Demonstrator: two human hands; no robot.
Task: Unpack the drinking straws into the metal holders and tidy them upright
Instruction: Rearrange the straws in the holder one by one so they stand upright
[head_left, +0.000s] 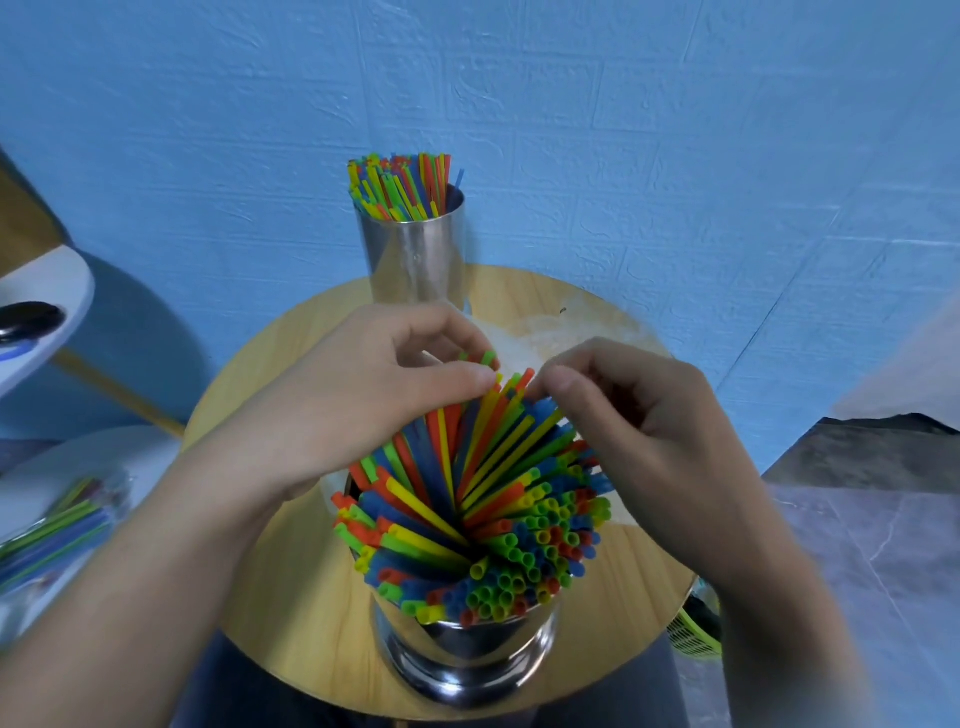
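Note:
A near metal holder (467, 654) on the round wooden table (291, 597) is packed with coloured drinking straws (498, 519); a bunch of them leans toward the far side. My left hand (363, 395) pinches the far tips of leaning straws between thumb and fingers. My right hand (639, 431) has its fingers curled on the tips of the same bunch from the right. A second metal holder (415, 254) at the table's far edge holds upright straws (400, 187).
A clear empty plastic wrapper (561, 332) lies on the table behind my hands. A packet of straws (57, 530) rests on a white surface at the left. A blue wall stands close behind the table. A green basket (693, 636) shows below the table's right edge.

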